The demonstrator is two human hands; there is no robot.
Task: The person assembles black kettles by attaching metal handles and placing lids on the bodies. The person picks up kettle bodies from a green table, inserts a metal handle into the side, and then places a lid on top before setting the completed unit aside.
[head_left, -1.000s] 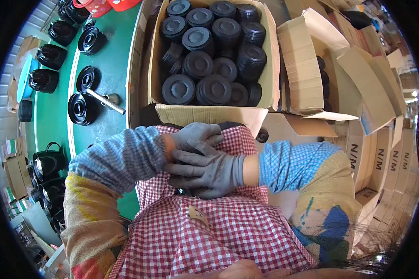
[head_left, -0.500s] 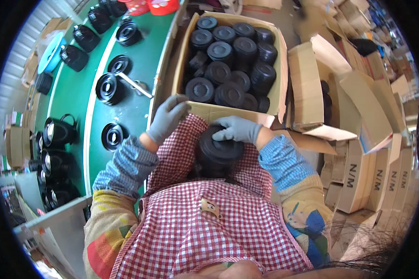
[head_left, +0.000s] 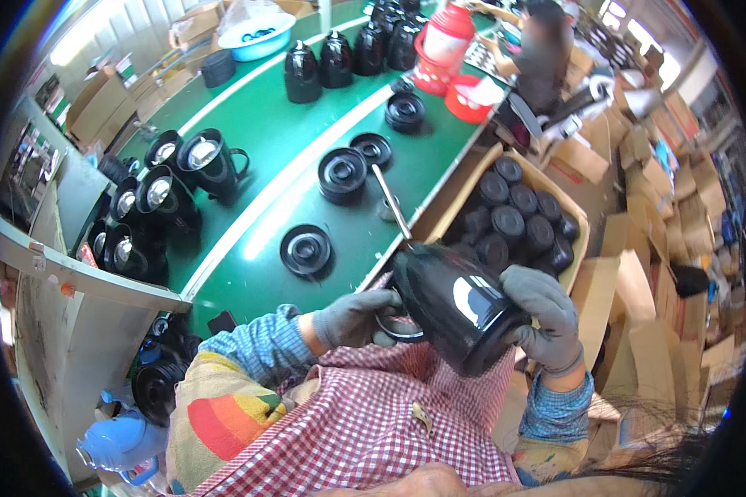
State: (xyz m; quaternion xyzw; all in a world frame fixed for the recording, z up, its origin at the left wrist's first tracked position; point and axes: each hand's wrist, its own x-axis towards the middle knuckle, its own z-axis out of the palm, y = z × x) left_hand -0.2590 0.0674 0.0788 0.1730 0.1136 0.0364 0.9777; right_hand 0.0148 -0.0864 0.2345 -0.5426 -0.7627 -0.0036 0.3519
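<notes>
A glossy black jug (head_left: 452, 302) is tilted in front of my checked apron, its handle toward my left side. My left hand (head_left: 356, 319), in a grey glove, is closed around the handle (head_left: 399, 327). At the jug's right end, my right hand (head_left: 547, 319), also gloved, grips the edge with its fingers and thumb. The jug hides part of the cardboard box (head_left: 584, 224) of round black parts (head_left: 506, 222) behind it. On the green bench to the left lies a round black ringed part (head_left: 306, 251).
Several black jugs (head_left: 162, 195) stand at the bench's left; dark glossy bodies (head_left: 302, 73) line its far side. A metal rod (head_left: 391, 203) leans by the bench edge (head_left: 439, 186). Red containers (head_left: 445, 41) stand far off, near another person (head_left: 543, 58). Cartons (head_left: 638, 331) crowd the right.
My view has swung left toward the bench. Earlier my right hand rested on a dark round part at my lap and my left hand was raised; now both hold the jug.
</notes>
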